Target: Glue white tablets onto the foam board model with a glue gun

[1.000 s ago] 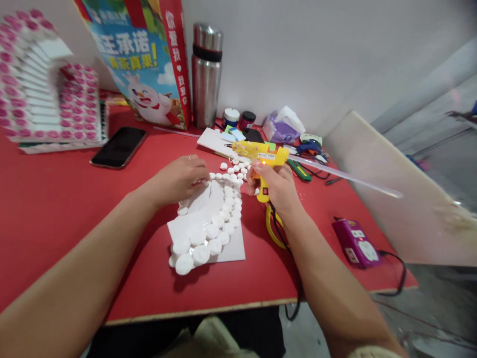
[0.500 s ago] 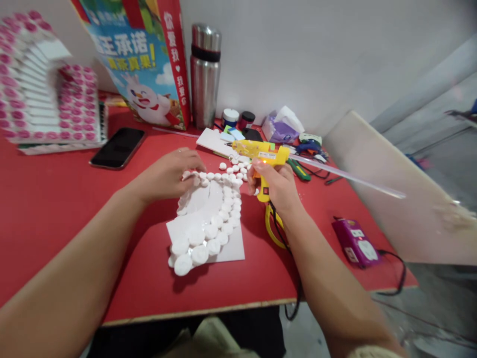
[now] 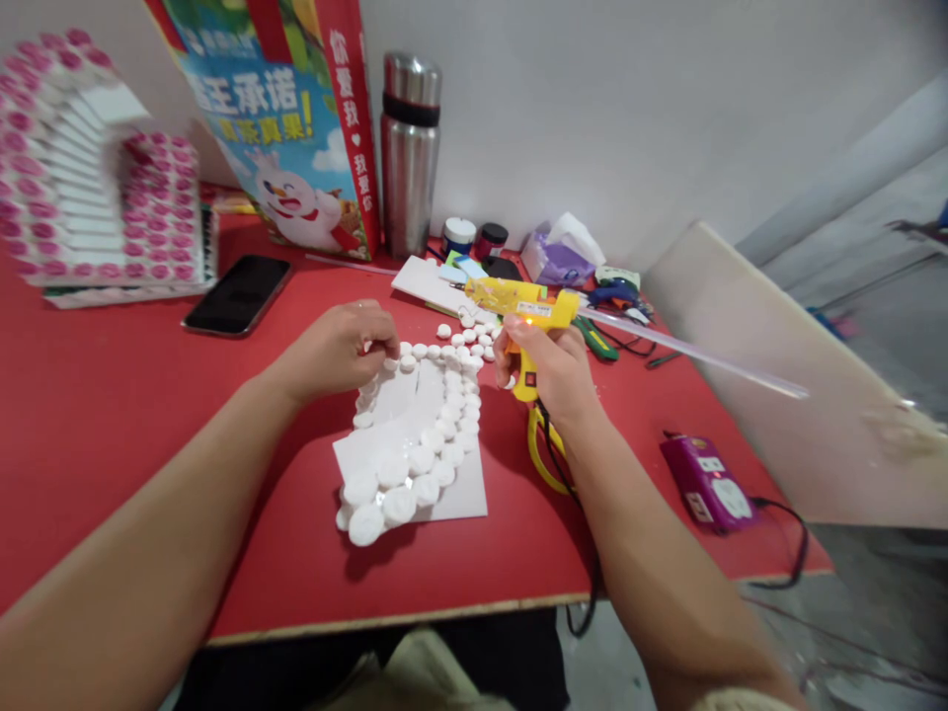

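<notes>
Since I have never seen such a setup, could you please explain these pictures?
There is no machine: a person works bare-handed, and every picture comes from one camera worn on the head, looking forward and down. The right hand grips a yellow glue gun with a clear stick poking out behind. The left hand has its fingers at the far left corner of a white board piece lined with white discs; whether they pinch anything is hard to tell. On the red table are loose white discs, a phone, a steel bottle, a printed bag and a purple socket box.
</notes>
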Demonstrator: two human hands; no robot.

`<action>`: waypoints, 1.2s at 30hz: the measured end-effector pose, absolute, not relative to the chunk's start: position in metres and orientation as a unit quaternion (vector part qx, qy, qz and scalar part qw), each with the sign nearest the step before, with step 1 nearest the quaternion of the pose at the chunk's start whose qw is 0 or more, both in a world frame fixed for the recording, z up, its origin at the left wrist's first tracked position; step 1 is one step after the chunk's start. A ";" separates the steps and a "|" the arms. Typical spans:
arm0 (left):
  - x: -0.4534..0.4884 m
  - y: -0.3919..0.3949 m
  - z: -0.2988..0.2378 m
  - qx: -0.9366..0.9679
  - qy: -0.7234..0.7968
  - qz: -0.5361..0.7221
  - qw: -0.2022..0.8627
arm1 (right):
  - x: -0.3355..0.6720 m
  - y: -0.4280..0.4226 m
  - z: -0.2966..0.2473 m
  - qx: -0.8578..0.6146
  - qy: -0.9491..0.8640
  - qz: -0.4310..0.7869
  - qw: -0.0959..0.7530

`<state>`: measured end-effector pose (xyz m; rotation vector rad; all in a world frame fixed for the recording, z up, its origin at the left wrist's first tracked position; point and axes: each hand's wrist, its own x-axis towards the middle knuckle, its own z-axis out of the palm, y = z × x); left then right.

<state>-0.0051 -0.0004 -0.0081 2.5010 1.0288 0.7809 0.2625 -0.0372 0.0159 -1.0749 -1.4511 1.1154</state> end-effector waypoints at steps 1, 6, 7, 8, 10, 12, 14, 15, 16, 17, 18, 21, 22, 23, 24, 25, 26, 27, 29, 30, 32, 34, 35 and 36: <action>-0.005 0.000 -0.008 0.877 0.360 0.270 0.165 | 0.262 -0.037 0.016 -0.441 -0.597 0.459 0.489; -0.006 0.001 -0.009 0.879 0.357 0.267 0.168 | 0.261 -0.038 0.017 -0.436 -0.598 0.459 0.491; -0.006 0.001 -0.009 0.880 0.356 0.267 0.167 | 0.261 -0.038 0.017 -0.437 -0.600 0.458 0.489; -0.006 0.001 -0.009 0.880 0.356 0.267 0.168 | 0.261 -0.038 0.017 -0.439 -0.601 0.457 0.487; -0.007 0.002 -0.010 0.879 0.357 0.267 0.171 | 0.262 -0.038 0.016 -0.446 -0.601 0.453 0.484; -0.008 0.003 -0.011 0.875 0.357 0.273 0.179 | 0.263 -0.037 0.016 -0.448 -0.601 0.454 0.482; -0.007 0.003 -0.012 0.870 0.357 0.282 0.191 | 0.263 -0.037 0.015 -0.444 -0.601 0.458 0.482; -0.007 0.003 -0.013 0.865 0.358 0.290 0.198 | 0.264 -0.037 0.015 -0.440 -0.601 0.461 0.483; -0.006 0.002 -0.014 0.861 0.358 0.298 0.204 | 0.264 -0.037 0.015 -0.438 -0.601 0.462 0.484; -0.005 0.002 -0.014 0.857 0.359 0.307 0.209 | 0.264 -0.037 0.015 -0.436 -0.601 0.462 0.486; -0.003 0.001 -0.015 0.854 0.358 0.314 0.211 | 0.264 -0.037 0.015 -0.436 -0.601 0.460 0.487; 0.000 0.000 -0.015 0.856 0.353 0.314 0.209 | 0.264 -0.037 0.016 -0.440 -0.604 0.453 0.486; 0.001 0.000 -0.016 0.859 0.350 0.308 0.210 | 0.264 -0.037 0.016 -0.441 -0.606 0.451 0.485; 0.001 0.000 -0.016 0.862 0.348 0.303 0.211 | 0.264 -0.037 0.016 -0.442 -0.606 0.450 0.485; 0.002 0.001 -0.016 0.864 0.345 0.300 0.212 | 0.264 -0.037 0.016 -0.442 -0.606 0.450 0.485; 0.002 0.001 -0.017 0.865 0.342 0.298 0.213 | 0.264 -0.037 0.016 -0.442 -0.605 0.450 0.485; 0.002 0.002 -0.017 0.867 0.338 0.297 0.213 | 0.263 -0.037 0.016 -0.444 -0.604 0.451 0.485; 0.002 0.003 -0.018 0.869 0.333 0.298 0.213 | 0.263 -0.037 0.016 -0.446 -0.601 0.451 0.487; 0.001 0.004 -0.020 0.871 0.326 0.300 0.213 | 0.263 -0.038 0.017 -0.452 -0.588 0.454 0.494; 0.001 0.005 -0.021 0.871 0.323 0.301 0.214 | 0.263 -0.038 0.018 -0.455 -0.578 0.456 0.501; 0.000 0.005 -0.022 0.870 0.324 0.303 0.214 | 0.265 -0.038 0.021 -0.457 -0.561 0.456 0.519; -0.001 0.004 -0.022 0.869 0.327 0.302 0.214 | 0.270 -0.037 0.024 -0.452 -0.551 0.446 0.541; -0.001 0.003 -0.021 0.868 0.330 0.304 0.213 | 0.273 -0.036 0.026 -0.447 -0.549 0.438 0.554; 0.000 0.001 -0.019 0.865 0.333 0.310 0.212 | 0.277 -0.034 0.027 -0.440 -0.546 0.431 0.568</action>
